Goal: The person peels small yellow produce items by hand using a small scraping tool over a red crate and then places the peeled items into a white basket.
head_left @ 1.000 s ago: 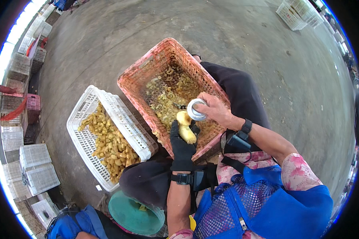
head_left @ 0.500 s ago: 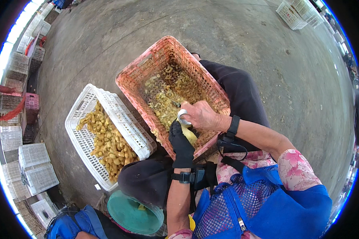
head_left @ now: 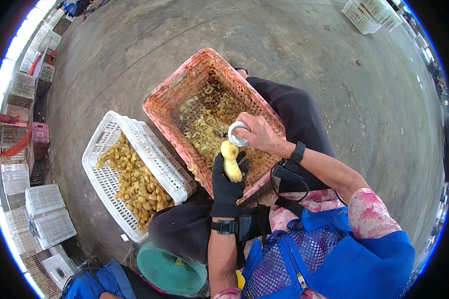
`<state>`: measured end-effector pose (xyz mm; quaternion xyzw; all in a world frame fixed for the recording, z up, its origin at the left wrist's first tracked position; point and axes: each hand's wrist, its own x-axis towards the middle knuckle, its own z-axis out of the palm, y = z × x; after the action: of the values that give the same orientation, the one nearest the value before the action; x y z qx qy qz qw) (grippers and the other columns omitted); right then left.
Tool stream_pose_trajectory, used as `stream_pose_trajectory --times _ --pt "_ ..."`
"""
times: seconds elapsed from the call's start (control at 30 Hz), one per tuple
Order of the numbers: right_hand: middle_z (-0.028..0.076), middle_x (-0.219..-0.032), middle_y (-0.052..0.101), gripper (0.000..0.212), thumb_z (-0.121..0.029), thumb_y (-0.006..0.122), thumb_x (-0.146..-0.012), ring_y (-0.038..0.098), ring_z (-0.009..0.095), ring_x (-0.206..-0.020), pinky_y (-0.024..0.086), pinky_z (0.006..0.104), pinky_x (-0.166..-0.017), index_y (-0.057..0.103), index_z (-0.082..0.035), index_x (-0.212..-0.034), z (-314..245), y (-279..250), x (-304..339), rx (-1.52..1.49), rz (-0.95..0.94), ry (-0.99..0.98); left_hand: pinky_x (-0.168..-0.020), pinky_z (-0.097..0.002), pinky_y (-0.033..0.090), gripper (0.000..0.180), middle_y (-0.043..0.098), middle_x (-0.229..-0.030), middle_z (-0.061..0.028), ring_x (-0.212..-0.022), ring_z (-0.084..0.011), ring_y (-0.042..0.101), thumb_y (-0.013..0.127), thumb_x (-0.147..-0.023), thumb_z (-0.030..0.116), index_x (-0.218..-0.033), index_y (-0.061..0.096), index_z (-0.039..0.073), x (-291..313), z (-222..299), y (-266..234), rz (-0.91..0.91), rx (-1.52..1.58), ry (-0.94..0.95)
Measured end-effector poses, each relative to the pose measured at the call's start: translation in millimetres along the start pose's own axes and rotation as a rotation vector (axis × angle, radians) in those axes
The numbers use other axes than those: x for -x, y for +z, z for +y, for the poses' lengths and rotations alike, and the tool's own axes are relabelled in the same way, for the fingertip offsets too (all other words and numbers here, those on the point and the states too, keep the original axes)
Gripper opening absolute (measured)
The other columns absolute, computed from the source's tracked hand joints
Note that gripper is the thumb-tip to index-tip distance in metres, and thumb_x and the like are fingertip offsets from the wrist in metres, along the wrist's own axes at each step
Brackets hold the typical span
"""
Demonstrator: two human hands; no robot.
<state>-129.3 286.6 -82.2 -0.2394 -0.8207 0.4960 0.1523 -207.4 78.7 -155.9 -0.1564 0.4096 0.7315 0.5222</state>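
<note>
Root, pale yellow and two-lobed, stands on end in the gloved left hand, whose black fingers wrap its near part and leave the far lobe bare. Just beyond it, the bare right hand curls its fingers round a metal ring. Half a second ago that ring lay over the far lobe and hid it; now it has come off toward the far side, and the whole length of the root shows. Whether the rim still brushes the tip, I cannot tell. I read the contact as broken off for the moment; the browner patch on the far lobe suggests skin remains there, while the near lobe looks paler.

On the floor, nearest, a green basin tilts at the near left, beside the bent left knee. Farther on, left of the knee, a white basket holds a heap of yellow roots. Beneath and beyond the hands sits a stained pink crate, with yellow and brown scraps across its bottom.

Around these spreads grey, scuffed concrete floor, dusty and faintly lined. White crates are stacked along the left side, with a pinker one and red netting farther up. At the far right stand more white crates.
</note>
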Motion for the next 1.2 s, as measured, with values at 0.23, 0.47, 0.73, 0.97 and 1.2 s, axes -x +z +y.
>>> stream_pose_trajectory --times 0.23,0.47,0.73,0.97,1.2 --pt "0.020 -0.101 0.079 0.030 -0.026 0.079 -0.107 0.079 0.034 -0.094 0.061 0.0461 -0.085 0.070 0.001 -0.119 22 -22 9 -0.004 -0.012 0.041 -0.088 -0.0335 0.070 0.046 0.081 -0.137 -0.0185 -0.106 -0.0255 0.081 0.078 -0.112 0.024 -0.154 0.066 0.009 29 -3 23 -0.179 0.015 -0.142" --pt "0.020 -0.101 0.078 0.032 -0.027 0.082 -0.107 0.080 0.034 -0.096 0.061 0.0458 -0.083 0.071 0.000 -0.119 15 -36 15 -0.057 -0.052 0.078 -0.071 -0.0250 0.066 0.041 0.083 -0.127 -0.0186 -0.092 -0.0200 0.079 0.079 -0.109 0.020 -0.146 0.071 0.004 27 -11 28 -0.090 0.154 -0.309" --pt "0.019 -0.099 0.072 0.024 -0.026 0.079 -0.106 0.078 0.038 -0.089 0.061 0.0496 -0.077 0.071 -0.003 -0.110 69 -60 -9 0.307 0.078 -0.263 -0.058 -0.0218 0.059 0.053 0.077 -0.118 -0.0132 -0.082 -0.0165 0.071 0.079 -0.109 0.025 -0.150 0.065 -0.005 34 -5 35 -0.173 0.338 -0.440" --pt "0.018 -0.101 0.070 0.023 -0.028 0.077 -0.110 0.078 0.040 -0.086 0.060 0.0521 -0.073 0.070 -0.009 -0.121 18 -11 22 0.217 -0.141 -0.298 -0.050 -0.0211 0.053 0.052 0.078 -0.115 -0.0142 -0.075 -0.0149 0.067 0.070 -0.118 0.047 -0.144 0.067 0.002 28 -1 35 -0.168 0.429 -0.382" --pt "0.020 -0.088 0.073 0.021 -0.020 0.079 -0.108 0.078 0.044 -0.080 0.058 0.0541 -0.070 0.065 -0.006 -0.117 51 -24 -13 0.305 0.081 -0.294 -0.051 -0.0263 0.057 0.055 0.076 -0.112 -0.0105 -0.079 -0.0188 0.074 0.072 -0.117 0.046 -0.146 0.068 0.000 15 10 21 -0.175 0.498 -0.446"
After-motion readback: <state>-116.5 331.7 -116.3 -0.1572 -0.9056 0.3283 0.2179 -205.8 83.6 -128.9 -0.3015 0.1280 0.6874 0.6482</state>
